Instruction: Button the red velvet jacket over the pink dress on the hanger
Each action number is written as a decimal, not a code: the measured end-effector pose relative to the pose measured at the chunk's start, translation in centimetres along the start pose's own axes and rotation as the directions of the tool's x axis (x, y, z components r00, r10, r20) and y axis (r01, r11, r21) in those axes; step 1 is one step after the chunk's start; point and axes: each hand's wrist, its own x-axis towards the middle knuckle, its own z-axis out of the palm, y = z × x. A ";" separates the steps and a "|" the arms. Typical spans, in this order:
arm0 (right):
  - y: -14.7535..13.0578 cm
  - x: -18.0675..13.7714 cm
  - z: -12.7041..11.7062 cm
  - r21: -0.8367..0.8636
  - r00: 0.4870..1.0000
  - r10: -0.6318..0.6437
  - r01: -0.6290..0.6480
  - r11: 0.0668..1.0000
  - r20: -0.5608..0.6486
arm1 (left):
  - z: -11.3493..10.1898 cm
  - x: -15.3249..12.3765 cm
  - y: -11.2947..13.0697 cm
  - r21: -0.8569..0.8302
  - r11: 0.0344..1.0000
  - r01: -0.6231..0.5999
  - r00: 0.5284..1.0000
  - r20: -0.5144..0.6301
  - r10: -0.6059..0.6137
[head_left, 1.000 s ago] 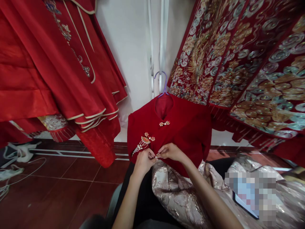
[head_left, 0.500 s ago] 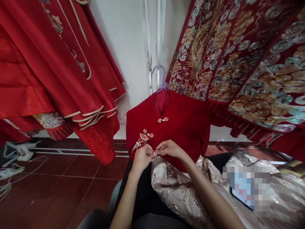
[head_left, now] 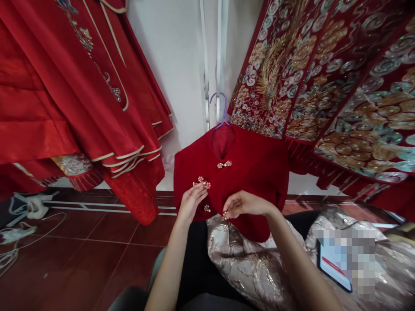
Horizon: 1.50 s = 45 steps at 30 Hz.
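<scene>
A red jacket (head_left: 253,172) hangs on a purple hanger (head_left: 223,113), with flower-shaped beaded fasteners down its front. The neck fastener (head_left: 225,164) is joined. The lowest fastener is parted: one half (head_left: 207,208) sits on the left panel, the other (head_left: 224,216) on the overlapping flap's edge. My right hand (head_left: 244,204) is closed on that flap edge beside the fastener half. My left hand (head_left: 191,201) lies over the jacket's left panel, fingers stretched out close together, tips at the middle fastener (head_left: 206,185). It covers most of the beaded ornament there.
Red garments with pale piping (head_left: 129,129) hang at the left. A heavily embroidered garment (head_left: 292,86) hangs at the right. Shiny patterned fabric (head_left: 253,268) and a phone (head_left: 333,263) lie across the lap. White cables (head_left: 13,250) lie on the tiled floor.
The two hands were together at the lowest fastener; its halves are now apart. My left hand has moved up over the ornament, and my right hand has shifted right with the flap edge.
</scene>
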 end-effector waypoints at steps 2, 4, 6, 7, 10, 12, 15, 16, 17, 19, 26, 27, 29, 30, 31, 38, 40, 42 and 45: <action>-0.2 -0.4 -0.3 -0.007 1.000 -0.016 0.016 1.000 -0.005 | 0.6 0.4 0.0 -0.121 0.991 0.048 0.998 -0.029 -0.052; -0.2 -0.5 -0.4 -0.010 1.000 -0.024 0.024 1.000 0.005 | 0.9 0.7 -0.2 -0.167 0.984 0.070 0.996 -0.043 -0.078; -0.2 -0.4 -0.4 -0.012 0.999 -0.028 0.028 1.000 0.024 | 1.1 0.8 -0.6 -0.198 0.977 0.081 0.994 -0.059 -0.094; -0.1 -0.4 -0.4 -0.011 0.999 -0.032 0.032 0.999 0.032 | 1.2 0.8 -0.7 -0.210 0.974 0.082 0.993 -0.070 -0.098; -0.1 -0.3 -0.3 -0.025 0.998 -0.040 0.041 0.999 0.047 | 1.3 0.8 -1.0 -0.209 0.976 0.064 0.991 -0.101 -0.087; -0.1 -0.3 -0.2 -0.045 0.998 -0.040 0.042 0.998 0.049 | 1.5 0.9 -1.1 -0.182 0.982 0.041 0.991 -0.117 -0.063; 0.0 -0.2 -0.1 -0.055 0.998 -0.038 0.040 0.998 0.048 | 1.9 1.0 -1.5 -0.134 0.991 0.003 0.986 -0.162 -0.025; 0.0 -0.1 -0.1 -0.051 0.998 -0.038 0.041 0.998 0.047 | 2.1 1.0 -1.5 -0.120 0.993 -0.005 0.983 -0.182 -0.017; 0.0 -0.1 -0.1 -0.048 0.998 -0.039 0.041 0.998 0.045 | 2.3 1.0 -1.5 -0.103 0.995 -0.006 0.980 -0.197 -0.015; -0.1 -0.2 -0.2 -0.052 0.998 -0.039 0.041 0.998 0.045 | 2.9 1.0 -1.3 -0.039 0.999 0.033 0.982 -0.185 -0.040; -1.1 -3.0 -1.2 -0.080 0.979 0.031 -0.016 0.997 0.201 | 6.0 1.9 3.0 0.553 0.731 -0.400 0.915 0.202 0.349; -1.2 -3.5 -1.3 -0.079 0.975 0.040 -0.023 0.997 0.219 | 6.4 2.1 3.7 0.626 0.622 -0.470 0.878 0.262 0.400; -1.4 -4.2 -1.6 -0.092 0.975 0.030 -0.010 0.996 0.219 | 7.0 2.6 5.1 0.741 0.395 -0.543 0.825 0.384 0.414; -1.5 -4.4 -1.7 -0.102 0.978 0.018 0.003 0.995 0.207 | 7.2 2.9 5.7 0.776 0.289 -0.560 0.809 0.437 0.393; -1.6 -4.5 -1.7 -0.115 0.981 0.007 0.016 0.993 0.192 | 7.4 3.0 6.2 0.795 0.194 -0.575 0.794 0.485 0.367; -1.1 -4.3 -2.0 -0.136 0.988 -0.036 0.057 0.989 0.153 | 8.0 4.6 8.2 0.602 -0.282 -0.748 0.558 0.799 0.226; -1.1 -4.4 -2.1 -0.156 0.994 -0.042 0.058 0.986 0.105 | 8.1 5.4 8.4 0.472 -0.394 -0.789 0.441 0.881 0.171; -1.2 -4.8 -2.2 -0.200 0.996 -0.082 0.087 0.976 0.029 | 8.1 6.2 8.4 0.345 -0.495 -0.798 0.324 0.937 0.131; -1.6 -5.5 -2.2 -0.300 0.970 -0.209 0.163 0.940 -0.127 | 8.1 7.1 8.5 0.167 -0.641 -0.749 0.180 0.983 0.046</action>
